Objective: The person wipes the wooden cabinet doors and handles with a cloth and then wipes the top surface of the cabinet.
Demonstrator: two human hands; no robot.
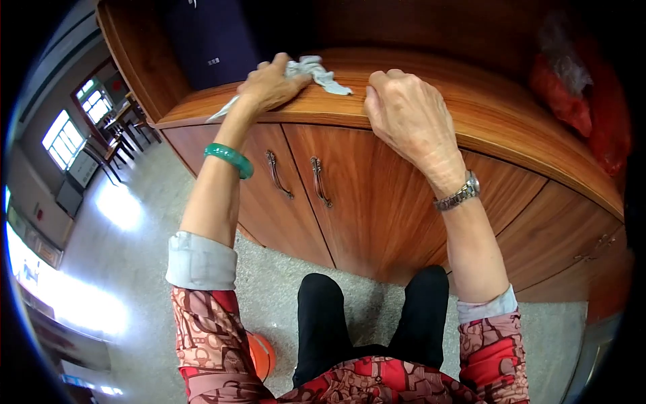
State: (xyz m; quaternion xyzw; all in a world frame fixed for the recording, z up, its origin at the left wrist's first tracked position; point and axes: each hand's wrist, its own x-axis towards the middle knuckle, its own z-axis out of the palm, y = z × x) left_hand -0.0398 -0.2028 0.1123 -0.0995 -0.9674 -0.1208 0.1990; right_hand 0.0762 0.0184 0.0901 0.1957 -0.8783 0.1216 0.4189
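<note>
A pale grey-white cloth (pixel 315 70) lies crumpled on the wooden cabinet top (pixel 377 64). My left hand (pixel 270 86) is closed on it from above, and a thin corner of the cloth sticks out on the hand's left side. The palm and part of the fingers are hidden. To the right, my right hand (pixel 416 121) is curled into a fist at the front edge of the cabinet top, apart from the cloth. Nothing shows sticking out of the fist, though its palm side faces away from me.
A dark blue box (pixel 214 47) stands at the back left of the cabinet top. Red plastic bags (pixel 562 97) sit at the right end. Metal handles (pixel 319 182) project from the doors below. An orange-red bucket (pixel 260 355) is on the floor by my left arm.
</note>
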